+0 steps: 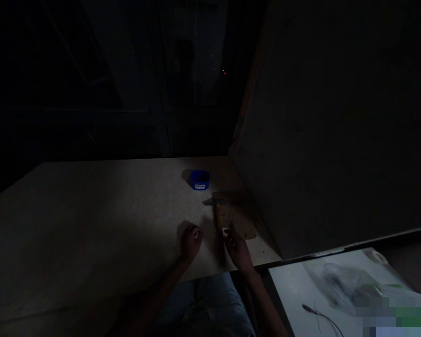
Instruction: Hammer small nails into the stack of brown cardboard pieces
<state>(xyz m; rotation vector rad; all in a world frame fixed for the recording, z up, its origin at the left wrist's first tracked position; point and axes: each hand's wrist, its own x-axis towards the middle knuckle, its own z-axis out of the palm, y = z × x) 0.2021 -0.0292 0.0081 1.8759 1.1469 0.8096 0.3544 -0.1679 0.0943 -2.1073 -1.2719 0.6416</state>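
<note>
I see a dim scene, with a pale speckled worktop [91, 210] as the landmark. My right hand [237, 250] reaches onto the near right part of the worktop, its fingers [228, 234] at the near end of a hammer [221, 213]; whether they close around the handle or only touch it I cannot tell in this light. The hammer lies flat with its metal head pointing left, partly over a brownish patch [243, 220] on the worktop's right edge. My left hand [190, 243] rests on the worktop just left of the hammer, fingers loosely curled and holding nothing. A blue tub [199, 179] sits farther back on the worktop, behind the hammer. A large dark board [337, 140] stands at the worktop's right side. A white panel [315, 290] lies off the worktop's near right corner.
</note>
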